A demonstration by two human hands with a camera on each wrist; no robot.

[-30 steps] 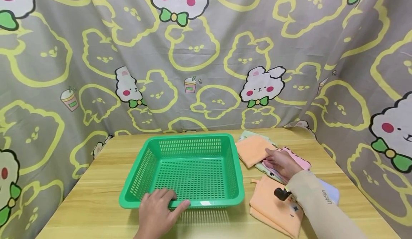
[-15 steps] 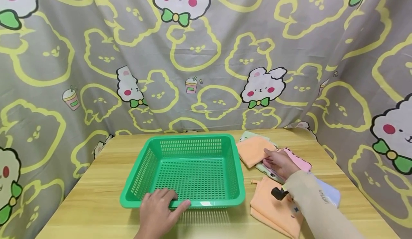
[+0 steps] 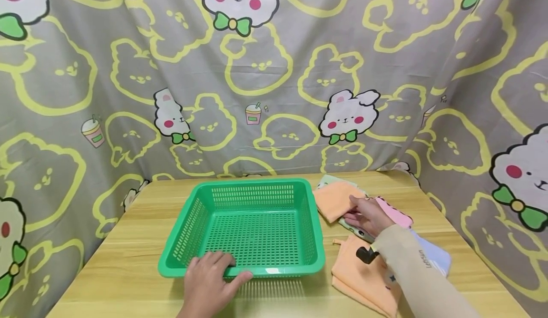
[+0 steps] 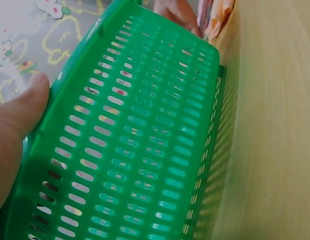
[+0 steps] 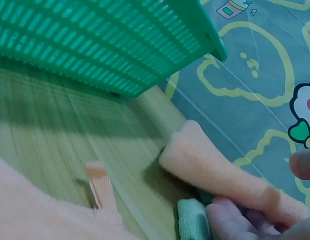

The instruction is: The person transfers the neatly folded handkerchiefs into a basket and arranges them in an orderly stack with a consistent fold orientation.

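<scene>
Your left hand [image 3: 210, 277] grips the green basket [image 3: 254, 237] by its near rim; your right hand [image 3: 370, 216], fingers parted, touches the farther orange cloth [image 3: 336, 203].

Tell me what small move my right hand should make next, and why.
Probably lift the far orange cloth slightly by its edge. The right hand is at that edge, the cloth lies partly over a green cloth, and the left hand holds the near rim of the basket.
</scene>
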